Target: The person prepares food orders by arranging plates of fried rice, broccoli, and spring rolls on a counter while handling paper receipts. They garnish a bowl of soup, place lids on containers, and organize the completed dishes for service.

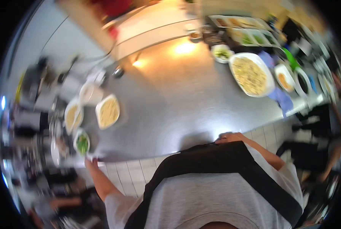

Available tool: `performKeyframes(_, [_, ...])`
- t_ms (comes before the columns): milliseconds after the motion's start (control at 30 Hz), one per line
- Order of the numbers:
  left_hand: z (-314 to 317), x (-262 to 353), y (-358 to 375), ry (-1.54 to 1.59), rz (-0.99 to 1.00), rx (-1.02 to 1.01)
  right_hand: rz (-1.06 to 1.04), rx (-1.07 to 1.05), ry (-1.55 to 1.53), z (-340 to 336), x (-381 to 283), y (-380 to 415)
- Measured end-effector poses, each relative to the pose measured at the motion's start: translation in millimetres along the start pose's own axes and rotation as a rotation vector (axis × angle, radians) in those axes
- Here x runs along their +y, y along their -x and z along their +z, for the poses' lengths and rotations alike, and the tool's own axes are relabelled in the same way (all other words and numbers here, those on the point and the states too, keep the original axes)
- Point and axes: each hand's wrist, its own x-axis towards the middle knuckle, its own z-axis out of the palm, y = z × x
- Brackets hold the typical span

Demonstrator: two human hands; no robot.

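Observation:
My left hand [91,162] is at the near left edge of the steel counter [166,110], just below a small white bowl of chopped green herbs [82,143]. Its fingers are blurred, so their grip cannot be made out. At the counter's front edge, close to my black apron [201,162], is my right hand [230,137]. Its fingers look curled together by the edge, and whatever lies under them is hidden. Two pale-yellow-filled dishes stand beyond the herbs: a squarish white bowl [108,111] and a round one [74,115] with a utensil in it.
On the right a large white dish of yellowish food [250,74] sits near a purple cloth [281,101] and a small bowl of green pieces [221,54]. Ingredient trays [256,37] line the back right. Other people, blurred, are at both sides.

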Motion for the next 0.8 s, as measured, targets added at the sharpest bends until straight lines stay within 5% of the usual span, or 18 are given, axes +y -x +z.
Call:
performKeyframes(33, [14.3,3.0,-3.2,0.037,-0.019,0.143,0.010,0.014,0.007,11.7,2.4,-6.7])
performKeyframes(67, [-8.2,-12.9,-54.1,-0.040,0.183,0.024,0.016,0.018,0.021,19.1,1.6,-11.9])
performKeyframes(200, [29.6,8.8,-26.2,-0.029,0.159,0.187,0.153,0.116,-0.051,24.3,-22.0,-8.1])
performKeyframes(300, [1.6,3.4,-58.1,-0.072,0.279,0.040,0.170,0.159,-0.186,-18.1,-71.7,14.9])
performKeyframes(367, [-26.8,3.2,-71.0,-1.118,0.987,-0.035,0.199,0.191,-0.338,-35.3,-94.9,28.8])
performKeyframes(400, [-28.2,-4.5,-68.5,-1.185,1.102,-0.016,0.285,0.154,-0.401,-48.9,-110.5,35.4])
performKeyframes(467, [-28.2,-23.3,-47.4,-1.002,0.954,0.043,0.230,0.137,-0.280,-16.7,-88.7,39.3])
performKeyframes(533, [-14.0,-41.8,-12.1,-0.496,0.573,0.075,0.221,0.048,-0.307,-15.5,-83.3,44.7])
performKeyframes(567, [-11.8,-46.8,7.4,-0.366,0.477,0.090,0.168,0.005,-0.535,-18.5,-74.7,47.6])
performKeyframes(667, [-24.1,-58.2,49.9,-0.239,0.366,0.090,0.278,0.056,-0.722,-61.7,-48.9,51.3])
performKeyframes(733, [-31.9,-64.4,78.5,-0.211,0.330,0.055,0.094,0.475,-0.440,-81.9,-9.0,45.3])
performKeyframes(800, [-28.8,-65.6,112.5,-0.225,0.276,-0.034,0.259,0.639,-0.507,-122.5,28.6,34.0])
